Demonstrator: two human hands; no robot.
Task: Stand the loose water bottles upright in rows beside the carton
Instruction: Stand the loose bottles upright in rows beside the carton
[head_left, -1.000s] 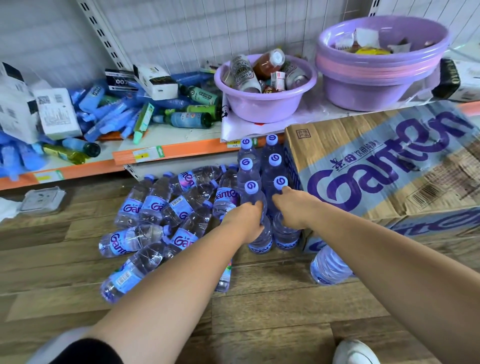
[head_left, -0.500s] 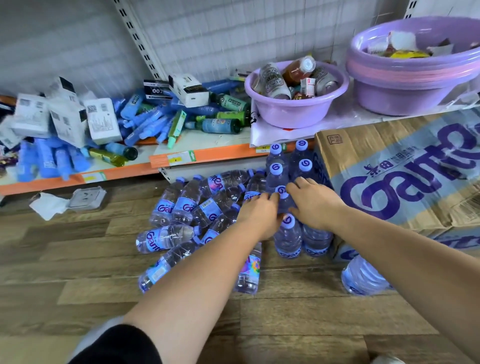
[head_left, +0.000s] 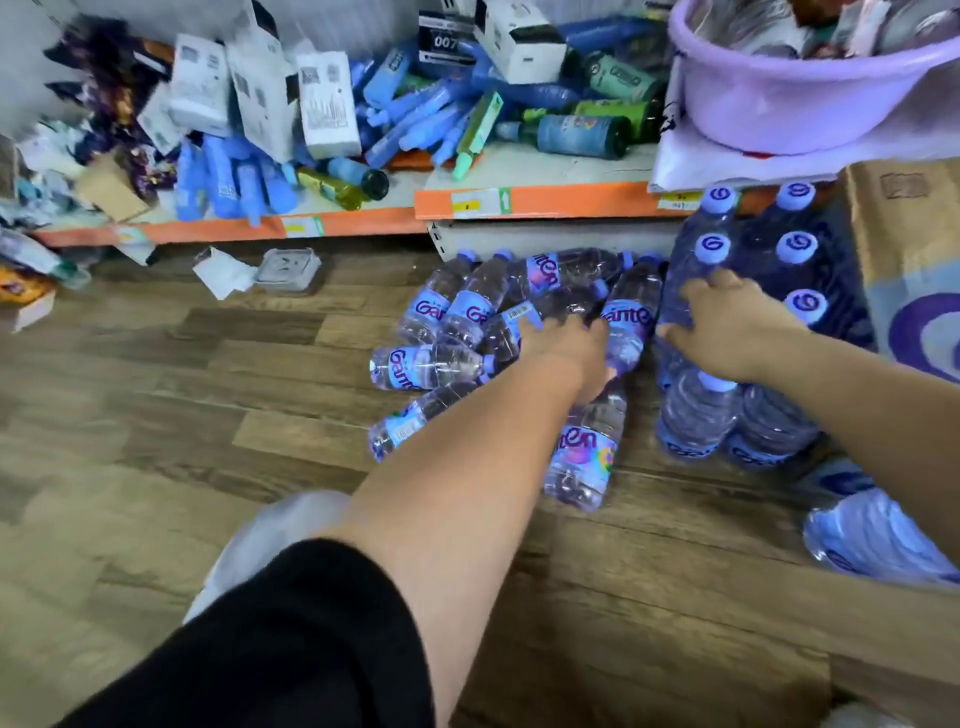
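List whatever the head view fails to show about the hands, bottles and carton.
All in the head view:
Left hand: its own back hides whether it grips one of the lying bottles.
Right hand: grip or mere touch on the upright bottles is unclear; it covers some caps.
Carton: cut off by the right edge.
Purple basin: contents blurred, cut off by the top edge.

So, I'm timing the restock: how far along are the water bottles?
Done: upright bottles stand in two rows beside the carton. In hand: the left hand reaches into the lying bottles while the right hand rests on the rows. Left: at least eight lie on the floor.
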